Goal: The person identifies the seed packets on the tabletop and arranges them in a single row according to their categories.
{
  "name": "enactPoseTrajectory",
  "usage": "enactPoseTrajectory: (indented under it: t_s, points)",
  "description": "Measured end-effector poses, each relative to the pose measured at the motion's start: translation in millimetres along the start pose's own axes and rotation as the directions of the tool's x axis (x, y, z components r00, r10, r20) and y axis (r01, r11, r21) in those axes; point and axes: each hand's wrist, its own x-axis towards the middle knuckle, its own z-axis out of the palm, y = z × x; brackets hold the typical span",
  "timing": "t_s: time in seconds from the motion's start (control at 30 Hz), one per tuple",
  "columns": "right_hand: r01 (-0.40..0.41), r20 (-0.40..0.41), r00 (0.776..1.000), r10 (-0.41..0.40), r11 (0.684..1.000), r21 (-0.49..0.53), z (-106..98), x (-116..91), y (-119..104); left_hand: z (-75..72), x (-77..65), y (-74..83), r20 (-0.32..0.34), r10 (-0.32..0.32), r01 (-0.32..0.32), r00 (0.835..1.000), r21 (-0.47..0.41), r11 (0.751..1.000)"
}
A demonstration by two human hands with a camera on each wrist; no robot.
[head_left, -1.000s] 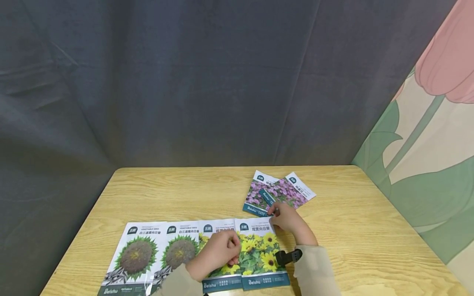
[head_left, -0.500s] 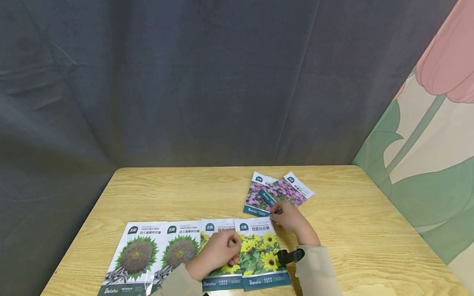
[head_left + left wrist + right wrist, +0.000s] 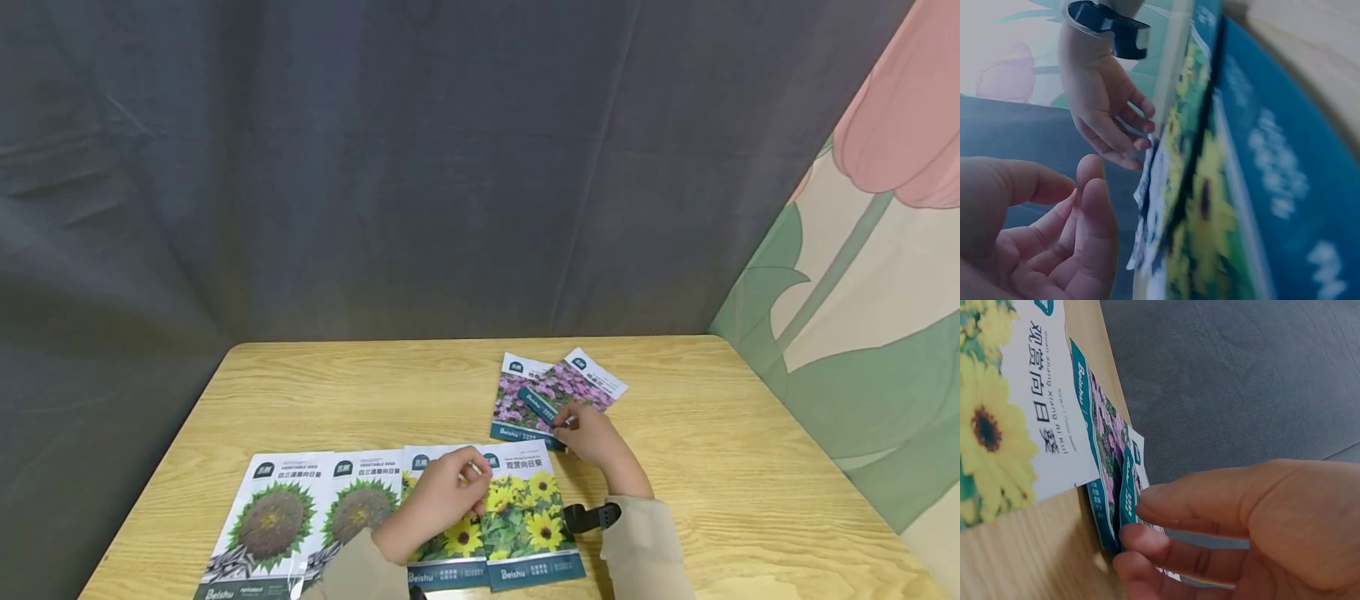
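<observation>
My right hand [image 3: 591, 435] pinches the lower corner of the upper purple-flower seed packet [image 3: 579, 384] between thumb and forefinger. Beneath it lies a second purple-flower seed packet [image 3: 514, 398], partly covered. Over the two yellow-flower packets hovers my left hand [image 3: 444, 492], fingers loosely bent and thumb tip near the forefinger, with nothing in it. The right yellow-flower seed packet [image 3: 529, 521] shows most of its front. My left hand hides much of the other yellow-flower seed packet [image 3: 450, 575].
Two sunflower-head seed packets, the outer packet [image 3: 272, 517] and the inner packet [image 3: 362, 500], continue the front row leftward on the wooden table [image 3: 360, 392]. A dark curtain [image 3: 450, 183] hangs behind the table; a tulip-painted wall [image 3: 862, 333] stands at the right.
The purple-flower packets have shifted slightly left and toward the front row. My right hand has slid a little right along the upper one's lower edge. My left hand has risen slightly.
</observation>
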Motion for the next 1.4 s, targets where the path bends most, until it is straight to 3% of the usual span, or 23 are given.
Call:
enactPoseTrajectory:
  t_s: [0.2,0.43,0.6,0.93,1.17,1.4]
  points:
    - [-0.012,-0.006,1.000,0.012,1.000,0.012,0,0,-1,-2.1,4.3,16.9,-0.021,0.028,-0.029,0.999,-0.028,0.999]
    - [-0.014,-0.017,1.000,0.014,1.000,0.017,-1,0,-3,-7.9,17.7,28.3,-0.103,0.036,-0.034,0.994,0.024,0.999]
    - [-0.011,-0.055,0.998,0.012,1.000,0.024,-1,1,-4,-11.7,38.2,24.4,-0.136,-0.005,0.012,0.991,0.053,0.999]
    - [-0.002,-0.155,0.988,0.007,1.000,0.029,8,7,-4,-12.7,75.9,5.6,-0.168,-0.171,0.167,0.971,-0.039,0.985]
    - [-0.013,-0.207,0.978,0.026,0.998,0.066,13,8,-5,-10.7,91.1,1.1,-0.171,-0.178,0.172,0.969,-0.051,0.984]
    - [-0.025,-0.224,0.973,0.056,0.990,0.139,16,7,-8,-11.7,97.4,-2.4,-0.206,-0.166,0.143,0.964,-0.124,0.982]
